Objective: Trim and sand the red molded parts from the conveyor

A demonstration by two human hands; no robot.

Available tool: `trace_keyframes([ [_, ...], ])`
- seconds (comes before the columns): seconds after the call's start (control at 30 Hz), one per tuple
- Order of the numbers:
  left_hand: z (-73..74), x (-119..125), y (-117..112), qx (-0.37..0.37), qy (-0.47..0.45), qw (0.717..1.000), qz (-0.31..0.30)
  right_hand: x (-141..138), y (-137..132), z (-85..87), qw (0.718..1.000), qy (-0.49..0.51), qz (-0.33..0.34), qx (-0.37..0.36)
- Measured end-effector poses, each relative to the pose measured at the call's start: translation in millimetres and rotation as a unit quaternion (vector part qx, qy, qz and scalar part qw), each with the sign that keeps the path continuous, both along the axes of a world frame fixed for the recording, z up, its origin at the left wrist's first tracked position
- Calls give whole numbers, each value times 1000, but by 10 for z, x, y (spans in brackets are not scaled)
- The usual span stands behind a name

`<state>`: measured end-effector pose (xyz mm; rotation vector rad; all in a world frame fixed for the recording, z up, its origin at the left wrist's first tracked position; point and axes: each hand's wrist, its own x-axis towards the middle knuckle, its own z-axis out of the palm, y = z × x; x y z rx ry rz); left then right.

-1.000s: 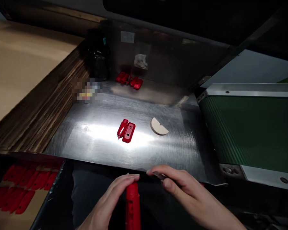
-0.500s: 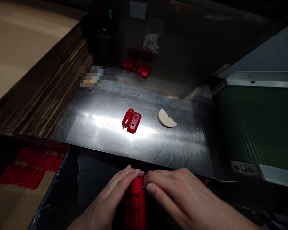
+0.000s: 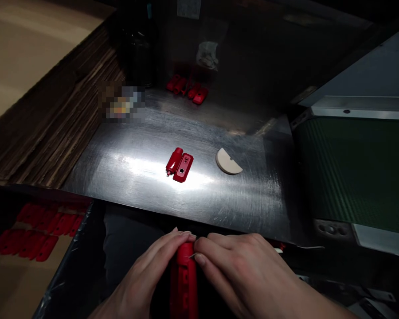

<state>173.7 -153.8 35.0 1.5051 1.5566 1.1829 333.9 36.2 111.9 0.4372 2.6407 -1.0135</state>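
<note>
Low in the head view, my left hand is closed around a long red plastic part, its fingertips over the top end. The part stands roughly upright, with notches down the side facing me; its lower end runs out of the frame. My right hand is closed, thumb and forefinger pinching a thin metal blade. Only the blade's tip shows, lying against the red part just under its top; any handle is hidden in the fist. Two red moulded pieces lie side by side on the metal table beyond my hands.
A beige half-disc lies right of the red pieces. Stacked cardboard borders the table's left side, and a green conveyor belt runs at right. Rows of red parts lie in a box at lower left. The upright back panel reflects the table.
The view has shifted slightly. The blade tip has moved a little left, from the red part's right edge onto its face. Both hands keep their grip.
</note>
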Motion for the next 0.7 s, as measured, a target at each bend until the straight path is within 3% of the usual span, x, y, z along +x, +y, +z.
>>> trace_keyframes([
  [0.23, -157, -70, -20, 16, 0, 1000, -17, -65, -11, -17, 999, -20, 26, 5],
  [0.5, -127, -21, -48, 58, -10, 998, 9, -89, -37, 14, 998, -44, 49, 20],
  [0.7, -150, -29, -81, 33, -11, 999, -11, -68, -63, 51, 998, -53, 47, -2],
])
